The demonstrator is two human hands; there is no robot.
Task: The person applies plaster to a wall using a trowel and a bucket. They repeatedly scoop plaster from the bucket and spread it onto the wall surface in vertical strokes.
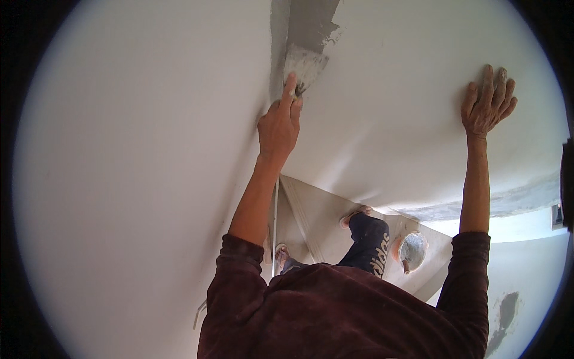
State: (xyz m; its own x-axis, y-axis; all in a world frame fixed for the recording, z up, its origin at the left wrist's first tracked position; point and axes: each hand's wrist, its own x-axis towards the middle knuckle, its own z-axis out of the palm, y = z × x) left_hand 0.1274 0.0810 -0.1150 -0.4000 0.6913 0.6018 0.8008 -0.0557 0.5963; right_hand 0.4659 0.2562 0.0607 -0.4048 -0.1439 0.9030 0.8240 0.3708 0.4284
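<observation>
My left hand (278,130) is wrapped around the handle of a putty knife (305,63), its index finger stretched along the tool toward the blade. The wide, smeared blade lies against the white wall (382,90), at the lower end of a grey strip of filler (310,25). This strip runs up beside the corner where two wall surfaces meet. Most of the handle is hidden by my fingers. Farther right, my right hand (485,107) rests flat on the same wall with its fingers spread and nothing in it.
Below, my sandalled feet stand on a pale surface (326,230) with a raised strip (299,218) across it. A bucket (397,250) with grey contents and a brown handle showing stands right of my leg. Grey patches (508,311) mark the wall at lower right.
</observation>
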